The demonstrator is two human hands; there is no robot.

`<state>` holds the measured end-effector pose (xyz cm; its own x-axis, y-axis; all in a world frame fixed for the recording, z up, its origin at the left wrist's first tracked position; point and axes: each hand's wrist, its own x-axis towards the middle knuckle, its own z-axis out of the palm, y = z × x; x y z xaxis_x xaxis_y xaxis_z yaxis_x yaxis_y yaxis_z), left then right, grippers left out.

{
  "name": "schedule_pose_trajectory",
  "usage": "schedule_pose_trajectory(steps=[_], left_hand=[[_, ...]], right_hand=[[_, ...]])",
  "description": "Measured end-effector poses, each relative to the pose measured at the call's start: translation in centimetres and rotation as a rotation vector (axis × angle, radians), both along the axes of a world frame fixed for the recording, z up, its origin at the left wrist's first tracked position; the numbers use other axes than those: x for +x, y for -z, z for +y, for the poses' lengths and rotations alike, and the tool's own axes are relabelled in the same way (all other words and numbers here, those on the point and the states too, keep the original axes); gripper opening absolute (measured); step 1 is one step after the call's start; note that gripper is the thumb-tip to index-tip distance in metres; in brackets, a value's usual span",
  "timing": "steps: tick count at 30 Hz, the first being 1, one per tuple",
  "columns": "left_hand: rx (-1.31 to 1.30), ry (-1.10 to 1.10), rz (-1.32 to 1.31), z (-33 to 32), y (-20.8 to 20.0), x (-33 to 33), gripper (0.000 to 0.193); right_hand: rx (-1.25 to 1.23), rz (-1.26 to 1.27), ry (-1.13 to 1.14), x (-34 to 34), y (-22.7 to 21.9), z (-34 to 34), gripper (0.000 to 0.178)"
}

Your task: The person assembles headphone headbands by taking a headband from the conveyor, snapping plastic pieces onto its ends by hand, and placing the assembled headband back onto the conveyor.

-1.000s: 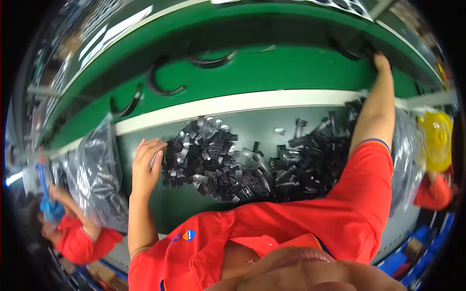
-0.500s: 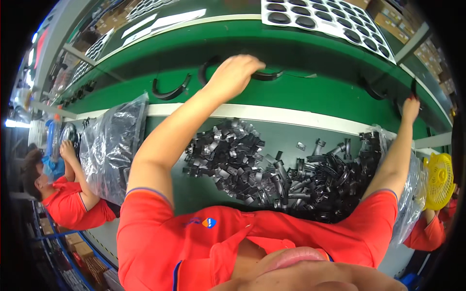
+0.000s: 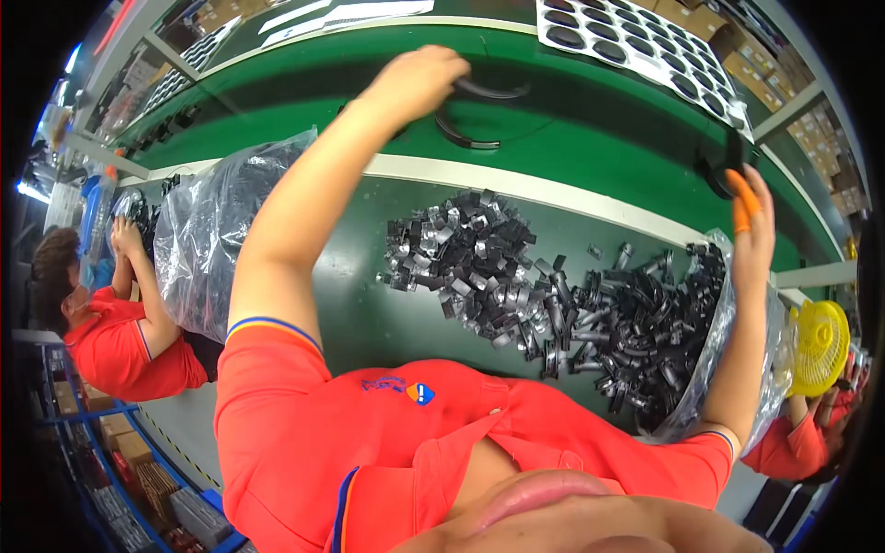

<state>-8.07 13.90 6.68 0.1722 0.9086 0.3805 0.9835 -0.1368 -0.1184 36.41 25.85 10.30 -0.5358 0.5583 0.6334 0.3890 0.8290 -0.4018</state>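
Over the green surface (image 3: 572, 138) at the far side, my left hand (image 3: 419, 81) is closed on one end of a curved black band (image 3: 498, 91). A second curved black band (image 3: 466, 140) lies just beneath it. On the right, my right hand (image 3: 754, 221) is raised, with orange covers on its fingers. Its fingertips are closed on a dark curved band (image 3: 734, 147), partly blurred against the dark strip behind. Between my arms, a heap of small black plastic pieces (image 3: 461, 244) lies on the bench, and longer black curved parts (image 3: 636, 323) lie to its right.
A white tray of round black pads (image 3: 636, 41) stands on the upper shelf. Clear plastic bags (image 3: 207, 240) flank the bench. At the right is a yellow fan (image 3: 819, 348). A white rail (image 3: 553, 195) crosses beyond the heaps. A co-worker (image 3: 120, 332) works at the left.
My left hand has moved away and slightly left, lifting a curved band. My right hand has come inward to the left with its dark band. The whole view has shifted slightly.
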Motion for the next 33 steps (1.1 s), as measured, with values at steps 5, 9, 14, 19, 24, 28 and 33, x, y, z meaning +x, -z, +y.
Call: schedule_pose_trajectory(steps=[5, 9, 14, 19, 24, 28, 33], left_hand=[[0.087, -0.135, -0.164, -13.3, -5.0, -1.0, 0.025], [0.083, -0.472, -0.171, -23.7, -4.1, -2.7, 0.026], [-0.065, -0.74, -0.105, -30.1, 2.1, -3.2, 0.028], [0.149, -0.468, -0.267, -24.0, 1.4, 3.9, 0.032], [0.069, 0.295, -1.412, -17.7, 1.8, 14.7, 0.039], [0.029, 0.512, -1.698, -15.9, 2.1, 17.1, 0.03], [0.082, 0.657, -1.885, -15.5, 0.9, 14.3, 0.035]], right_hand=[[0.027, -0.212, -0.102, -3.3, -0.3, -8.6, 0.028], [0.072, -0.197, -0.262, -5.3, -0.1, -12.1, 0.033], [0.045, -0.2, -0.428, -7.6, 0.7, -15.4, 0.033], [-0.152, -0.14, -0.372, -9.0, 2.9, -18.7, 0.035], [-0.345, 0.069, -0.394, -11.8, 4.9, -22.4, 0.036], [-0.372, 0.201, -0.467, -12.4, 6.1, -23.6, 0.037], [-0.766, 0.217, -0.195, -8.9, 6.6, -18.5, 0.031]])
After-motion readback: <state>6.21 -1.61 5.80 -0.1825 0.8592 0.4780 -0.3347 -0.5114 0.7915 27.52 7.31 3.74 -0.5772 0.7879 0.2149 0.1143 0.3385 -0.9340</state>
